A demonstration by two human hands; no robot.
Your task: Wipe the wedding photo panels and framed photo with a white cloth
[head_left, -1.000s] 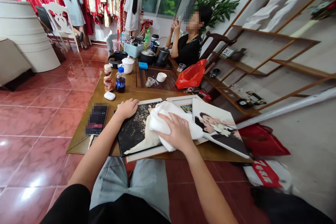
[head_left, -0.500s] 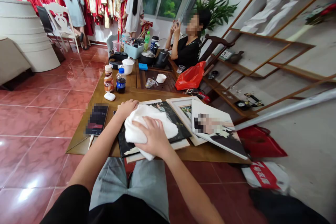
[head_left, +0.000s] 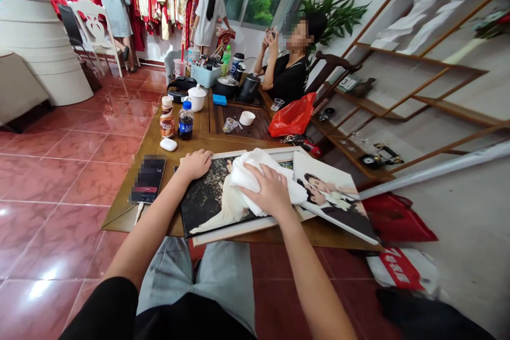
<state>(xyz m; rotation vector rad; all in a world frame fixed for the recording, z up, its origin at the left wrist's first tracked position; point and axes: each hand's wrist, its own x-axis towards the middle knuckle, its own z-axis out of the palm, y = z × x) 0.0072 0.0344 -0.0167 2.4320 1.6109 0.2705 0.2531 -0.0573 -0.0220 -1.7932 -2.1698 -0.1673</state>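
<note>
My right hand (head_left: 270,188) grips a white cloth (head_left: 249,167) and presses it onto a dark photo panel (head_left: 205,186). The panel's picture includes a long pale dress; the cloth covers its right part. My left hand (head_left: 197,163) lies flat at the panel's upper left corner, fingers stretched out and holding nothing. Beneath the panel, the pale edge of a frame (head_left: 223,235) sticks out toward me. On the right, a second photo panel (head_left: 346,207), showing two people, lies slantwise close to the cloth.
A phone (head_left: 149,180) with a cable lies left on the wooden table (head_left: 119,212). Beyond it stand a white case (head_left: 168,144), a dark drink bottle (head_left: 185,121), a brown bottle (head_left: 167,119) and a lidded cup (head_left: 196,98). A red bag (head_left: 292,115) lies near a seated person (head_left: 289,71).
My right hand has slid the cloth to the right across the panel, uncovering the pale dress in the picture. My left hand stays at the corner.
</note>
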